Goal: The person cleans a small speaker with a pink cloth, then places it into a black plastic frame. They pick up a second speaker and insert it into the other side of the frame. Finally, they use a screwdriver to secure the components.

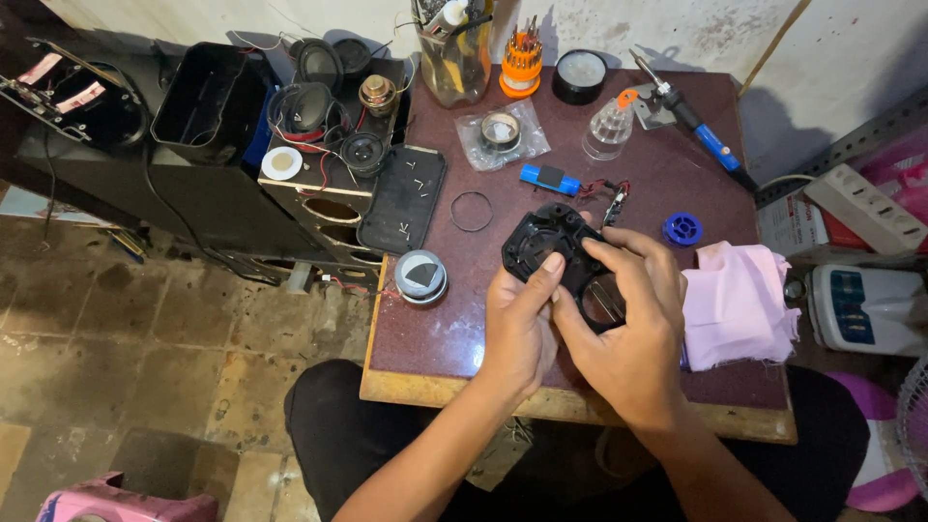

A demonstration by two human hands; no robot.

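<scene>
From the head view, both hands grip a black plastic housing (559,256) with round openings, held just above the dark red table (667,184). The left hand (519,329) clamps its near edge, thumb pressed on top; the right hand (628,333) wraps its right side, fingers closed over it. Thin wires seem to run from the housing toward the blue battery (549,178), though that is hard to see. A twist or tug could snap them, or the housing could slip onto the table.

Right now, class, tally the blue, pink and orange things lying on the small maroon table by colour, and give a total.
Blue: 3 (blue cylindrical battery cell, blue-handled soldering iron, small blue solder spool)
Pink: 1 (folded pink cloth)
Orange: 1 (round orange screwdriver-bit stand)
Total: 5
</scene>
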